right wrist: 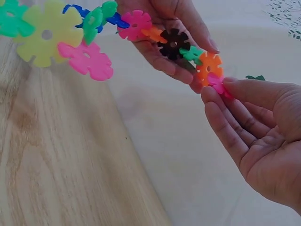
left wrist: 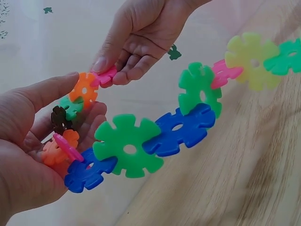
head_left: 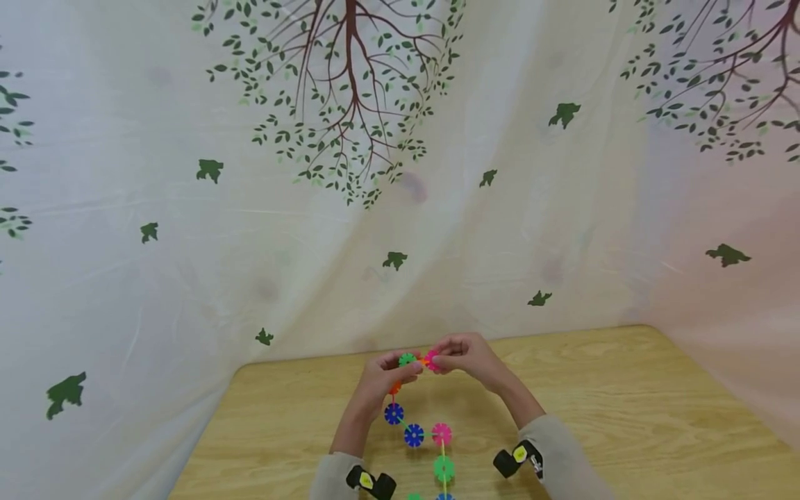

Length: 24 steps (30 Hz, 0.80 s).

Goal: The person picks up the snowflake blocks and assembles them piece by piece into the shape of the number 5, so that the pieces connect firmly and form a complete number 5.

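Both hands hold up one end of a chain of slotted plastic flower discs. With thumb and fingers, my left hand (head_left: 370,386) pinches an orange disc (left wrist: 80,94) close to the end. A pink disc (right wrist: 218,85) slotted into that orange one is pinched by my right hand (head_left: 473,360). Behind the orange disc, a small green disc (right wrist: 192,54) and a black disc (right wrist: 174,44) run over the left palm. From there the chain hangs through blue discs (left wrist: 91,170), a large green disc (left wrist: 128,147) and a yellow disc (left wrist: 254,61), toward the body.
A wood-grain table (head_left: 594,389) lies under the hands. Behind it hangs a pale curtain (head_left: 300,278) printed with trees and green birds. Each wrist wears a black strapped camera (head_left: 371,480). More chain discs (head_left: 444,469) reach the lower edge of the head view.
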### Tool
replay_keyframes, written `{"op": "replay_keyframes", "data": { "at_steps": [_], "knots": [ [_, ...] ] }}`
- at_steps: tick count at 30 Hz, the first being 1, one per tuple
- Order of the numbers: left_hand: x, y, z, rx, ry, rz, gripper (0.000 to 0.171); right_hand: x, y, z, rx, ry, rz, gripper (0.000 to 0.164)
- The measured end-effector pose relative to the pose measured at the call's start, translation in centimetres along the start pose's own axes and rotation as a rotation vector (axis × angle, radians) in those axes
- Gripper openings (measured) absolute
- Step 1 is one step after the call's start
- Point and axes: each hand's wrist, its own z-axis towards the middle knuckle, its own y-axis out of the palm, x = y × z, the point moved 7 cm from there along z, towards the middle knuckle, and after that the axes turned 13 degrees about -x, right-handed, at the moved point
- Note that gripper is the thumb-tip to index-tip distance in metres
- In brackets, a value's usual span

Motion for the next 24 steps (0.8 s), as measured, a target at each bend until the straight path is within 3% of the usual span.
{"op": "replay_keyframes", "data": {
  "at_steps": [8, 13, 24],
  "knots": [
    [0.3, 0.7, 0.1, -0.058, -0.001, 0.060, 0.045, -0.2, -0.8, -0.3, 0.027, 0.032, -0.012, 0.025],
    [0.4, 0.5, -0.4, -0.035, -0.023, 0.110, 0.045, -0.5, -1.4, -0.8, 0.065, 0.030, -0.007, 0.031],
    [0.6, -0.1, -1.2, -0.043, -0.019, 0.093, 0.054, -1.2, -3.5, -2.2, 0.143, -0.018, 0.010, 0.030]
  ]
}}
